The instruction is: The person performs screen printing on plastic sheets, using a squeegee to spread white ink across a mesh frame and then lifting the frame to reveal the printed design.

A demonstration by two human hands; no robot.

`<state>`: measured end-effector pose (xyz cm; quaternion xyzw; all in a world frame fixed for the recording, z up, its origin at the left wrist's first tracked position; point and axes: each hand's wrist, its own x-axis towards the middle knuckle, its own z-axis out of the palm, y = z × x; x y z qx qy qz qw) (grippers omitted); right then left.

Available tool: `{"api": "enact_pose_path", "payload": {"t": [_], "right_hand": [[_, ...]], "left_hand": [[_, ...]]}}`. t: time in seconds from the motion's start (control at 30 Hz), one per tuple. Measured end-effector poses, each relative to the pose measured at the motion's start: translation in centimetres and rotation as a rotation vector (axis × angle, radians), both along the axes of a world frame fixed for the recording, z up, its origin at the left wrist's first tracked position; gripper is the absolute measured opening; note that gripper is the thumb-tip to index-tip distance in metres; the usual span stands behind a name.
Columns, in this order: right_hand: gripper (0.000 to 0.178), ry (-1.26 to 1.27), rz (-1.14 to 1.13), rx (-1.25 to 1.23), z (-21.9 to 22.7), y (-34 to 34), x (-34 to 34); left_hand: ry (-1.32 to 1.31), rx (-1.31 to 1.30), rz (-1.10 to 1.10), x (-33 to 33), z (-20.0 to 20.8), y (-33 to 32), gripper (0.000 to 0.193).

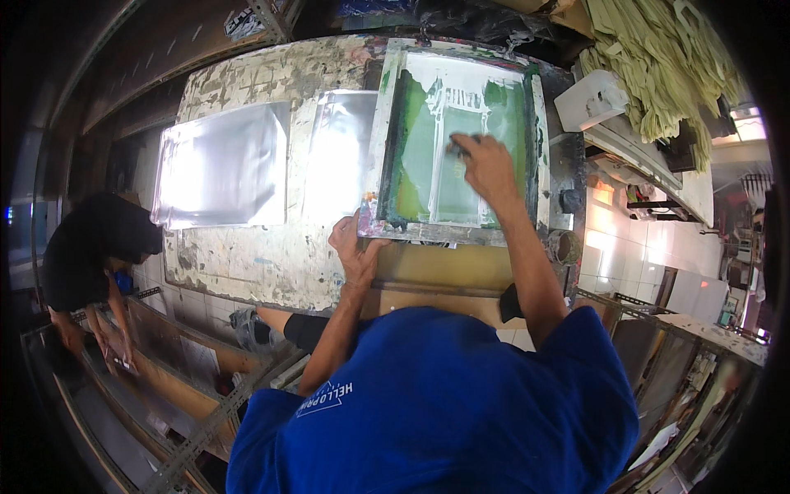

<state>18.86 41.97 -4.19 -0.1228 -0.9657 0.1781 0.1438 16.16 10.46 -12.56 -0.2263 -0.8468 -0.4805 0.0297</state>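
A screen-printing frame (385, 132) lies on the far right part of the worktable, its green mesh (506, 123) streaked with white ink (461, 67). The ink is thickest along the far end, with pale lines running down the middle. My left hand (355, 255) is closed around the near left corner of the frame. Over the middle of the mesh, my right hand (491, 169) has its fingers pinched together and pointing left. Something dark shows at its fingertips, too small to make out.
Shiny clear sheets (226, 169) lie on the paint-stained table (247, 259) left of the frame. A white container (591, 100) and a heap of yellowish strips (658, 58) stand at right. Another person (95, 255) bends over shelving at left. A tape roll (564, 246) sits by my right forearm.
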Motion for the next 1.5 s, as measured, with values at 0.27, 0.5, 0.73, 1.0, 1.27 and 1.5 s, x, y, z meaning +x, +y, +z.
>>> {"api": "enact_pose_path", "payload": {"t": [0.27,0.5,0.73,1.0,1.27,1.5], "right_hand": [[0.043,0.303,0.024,0.094,13.3,-5.4,5.3],[0.043,0.469,0.037,0.241,21.0,0.1,-1.2],[0.044,0.455,0.003,0.146,25.0,0.4,-2.6],[0.045,0.451,0.023,0.127,25.3,0.6,-2.8],[0.043,0.447,0.02,0.158,25.3,0.8,-2.6],[0.041,0.445,0.018,0.141,25.5,0.1,-2.7]], "left_hand": [[0.015,0.33,0.116,-3.2,11.7,4.3,0.052],[0.101,-0.259,0.439,-7.3,3.8,1.8,0.055],[0.353,-0.655,0.459,-5.4,-1.8,0.8,0.038],[0.39,-0.243,0.402,-7.9,3.6,2.7,0.01],[0.241,0.137,0.365,-12.7,11.7,2.7,0.012],[0.095,0.32,0.526,-18.4,7.7,-9.4,0.02]]}}
